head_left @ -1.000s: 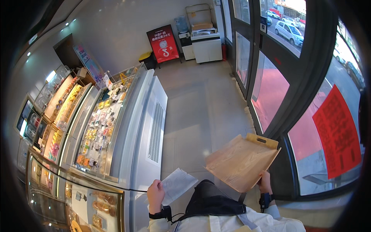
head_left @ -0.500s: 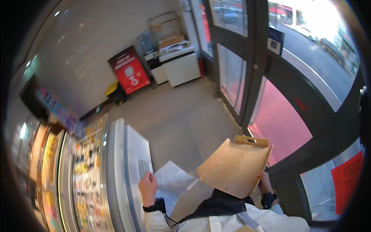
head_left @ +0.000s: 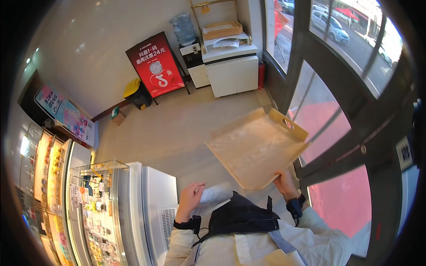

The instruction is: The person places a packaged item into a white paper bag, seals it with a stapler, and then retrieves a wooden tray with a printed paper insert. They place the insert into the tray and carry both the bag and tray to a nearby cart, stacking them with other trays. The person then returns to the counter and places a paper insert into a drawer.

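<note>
On a shop's grey-beige floor (head_left: 177, 133), we are between tall dark-framed glass doors (head_left: 326, 66) at right and a white, glass-topped display case (head_left: 157, 186) at left, a white cabinet (head_left: 235, 75) and black-framed red signboard (head_left: 155, 66) beyond. Tilted above the floor ahead of us is a light-brown rectangular wooden tray (head_left: 257, 150); left of it, a thin, white, blurred sheet (head_left: 216, 193). Our right hand (head_left: 285, 182) grips the tray's near corner, fingers partly hidden; our left hand (head_left: 191, 197) pinches the sheet, fingers bent close together.
</note>
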`<state>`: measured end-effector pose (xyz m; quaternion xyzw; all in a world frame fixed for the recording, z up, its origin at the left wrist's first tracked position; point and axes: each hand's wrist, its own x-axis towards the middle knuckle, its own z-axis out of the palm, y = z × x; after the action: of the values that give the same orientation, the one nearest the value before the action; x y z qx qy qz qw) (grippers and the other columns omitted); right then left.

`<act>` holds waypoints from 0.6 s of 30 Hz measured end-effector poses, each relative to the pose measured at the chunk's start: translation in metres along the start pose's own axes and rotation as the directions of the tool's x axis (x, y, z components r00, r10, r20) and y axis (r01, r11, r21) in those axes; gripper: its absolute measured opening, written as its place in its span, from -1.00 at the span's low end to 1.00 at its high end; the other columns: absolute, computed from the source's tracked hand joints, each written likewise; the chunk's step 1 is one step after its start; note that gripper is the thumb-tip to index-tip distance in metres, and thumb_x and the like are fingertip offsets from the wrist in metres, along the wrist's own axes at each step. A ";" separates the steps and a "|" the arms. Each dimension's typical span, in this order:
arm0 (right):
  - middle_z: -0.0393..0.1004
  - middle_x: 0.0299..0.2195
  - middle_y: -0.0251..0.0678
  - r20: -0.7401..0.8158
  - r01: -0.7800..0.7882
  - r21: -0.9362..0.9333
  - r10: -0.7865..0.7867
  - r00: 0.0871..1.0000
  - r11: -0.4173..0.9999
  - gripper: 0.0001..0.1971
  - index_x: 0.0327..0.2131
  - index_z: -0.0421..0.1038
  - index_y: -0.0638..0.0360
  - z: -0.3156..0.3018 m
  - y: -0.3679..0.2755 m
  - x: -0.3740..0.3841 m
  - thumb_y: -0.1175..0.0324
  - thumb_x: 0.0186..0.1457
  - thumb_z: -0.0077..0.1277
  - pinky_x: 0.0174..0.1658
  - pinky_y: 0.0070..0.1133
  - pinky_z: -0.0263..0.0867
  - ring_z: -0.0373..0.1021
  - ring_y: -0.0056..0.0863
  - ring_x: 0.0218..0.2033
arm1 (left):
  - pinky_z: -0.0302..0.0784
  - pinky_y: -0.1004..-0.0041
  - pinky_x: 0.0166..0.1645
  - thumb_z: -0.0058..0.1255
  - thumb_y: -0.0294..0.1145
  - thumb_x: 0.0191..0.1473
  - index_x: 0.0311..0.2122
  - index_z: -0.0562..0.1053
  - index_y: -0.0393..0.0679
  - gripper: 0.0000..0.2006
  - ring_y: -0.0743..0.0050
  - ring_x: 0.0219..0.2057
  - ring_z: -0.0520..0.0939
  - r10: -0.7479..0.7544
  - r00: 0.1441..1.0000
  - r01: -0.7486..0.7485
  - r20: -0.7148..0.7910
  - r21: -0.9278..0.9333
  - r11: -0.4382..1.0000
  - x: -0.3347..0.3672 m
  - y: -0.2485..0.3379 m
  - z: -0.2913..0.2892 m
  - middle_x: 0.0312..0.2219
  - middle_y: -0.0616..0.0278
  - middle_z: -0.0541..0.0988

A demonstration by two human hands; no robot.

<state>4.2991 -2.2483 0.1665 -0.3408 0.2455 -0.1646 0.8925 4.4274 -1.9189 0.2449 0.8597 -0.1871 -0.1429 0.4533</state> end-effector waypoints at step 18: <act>0.31 0.01 -0.25 0.761 0.379 -0.479 0.159 0.629 0.792 -0.52 0.10 0.10 0.18 0.296 -0.142 0.577 0.34 0.11 -0.06 -0.01 -0.49 0.22 0.21 -0.48 0.05 | 0.43 0.48 -0.26 -0.20 -0.45 -0.19 -0.23 0.34 -0.23 -0.69 0.40 -0.39 0.47 -0.258 0.942 -0.110 -0.216 -0.923 0.368 0.576 -0.028 -0.082 -0.43 0.22 0.45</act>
<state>4.9203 -2.4596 0.2685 -0.6564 -0.1424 0.0256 0.7404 4.9791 -2.1047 0.2230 0.4750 0.0420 -0.0999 0.8733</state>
